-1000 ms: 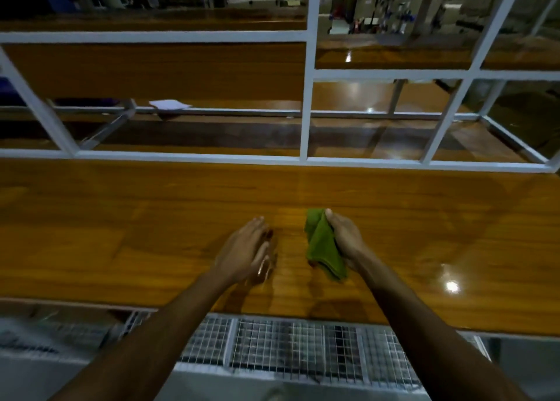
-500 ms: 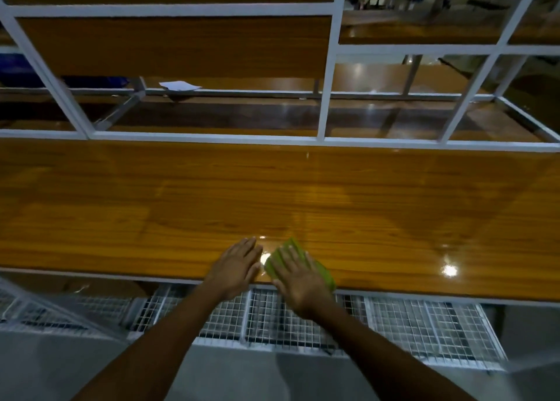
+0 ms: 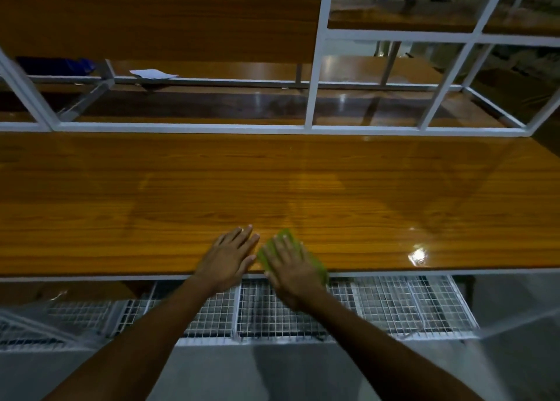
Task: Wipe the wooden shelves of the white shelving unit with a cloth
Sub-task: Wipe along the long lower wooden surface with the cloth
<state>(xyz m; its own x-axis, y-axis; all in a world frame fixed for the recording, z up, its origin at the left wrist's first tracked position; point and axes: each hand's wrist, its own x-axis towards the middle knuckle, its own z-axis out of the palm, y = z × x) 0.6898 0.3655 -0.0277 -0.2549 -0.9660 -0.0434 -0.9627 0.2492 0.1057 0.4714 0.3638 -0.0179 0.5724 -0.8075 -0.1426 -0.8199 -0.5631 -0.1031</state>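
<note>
A wide glossy wooden shelf [image 3: 303, 188] fills the middle of the view, set in a white metal frame [image 3: 315, 76]. A green cloth [image 3: 286, 236] lies flat at the shelf's front edge, mostly covered by my right hand [image 3: 288, 264], which presses on it with fingers spread. My left hand [image 3: 228, 256] rests palm down on the bare wood just left of the cloth, fingers apart and holding nothing. More wooden shelves [image 3: 394, 21] sit higher and further back in the frame.
A white wire mesh rack [image 3: 394, 303] runs below the front edge of the shelf. A white sheet of paper [image 3: 153, 74] and a blue object [image 3: 57, 65] lie on a rear surface at the upper left. Grey floor shows underneath.
My right hand went from holding the bunched cloth upright to pressing it flat at the shelf's front edge. Both hands drew back toward me, and my view pulled back and up.
</note>
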